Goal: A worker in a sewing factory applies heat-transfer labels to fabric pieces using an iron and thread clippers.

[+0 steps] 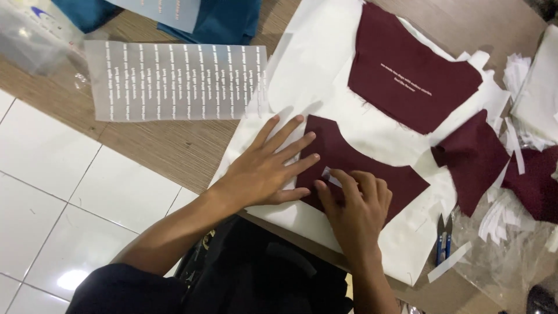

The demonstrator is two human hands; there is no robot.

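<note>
Our left hand (264, 168) lay flat with fingers spread wide, palm pressing down on the left end of a curved maroon fabric piece (372, 174), gripping nothing. Our right hand (356, 203) was curled just beside it, fingertips pinched narrow on a small white strip (332, 178) that sat on the maroon piece — thumb and forefinger touching the strip's edges.

The maroon piece rested on a white cloth sheet (308, 75) that covered part of the wooden table (174, 145), near the table's front edge. Further up the same sheet lay a larger maroon panel (407, 75) carrying a short line of small white lettering, well apart from our hands. To the right, another maroon scrap (474, 157) overlapped the sheet's edge, and a fourth maroon piece (537, 180) lay beyond it among white paper trimmings (505, 215).

A small pair of blue-handled thread snips (443, 239) lay on the sheet near our right wrist. At the upper left, a translucent film sheet (174, 81) printed with rows of white lettering rested on the table — blue fabric (226, 20) sat just behind it. White floor tiles (70, 192) showed below the table's edge.
</note>
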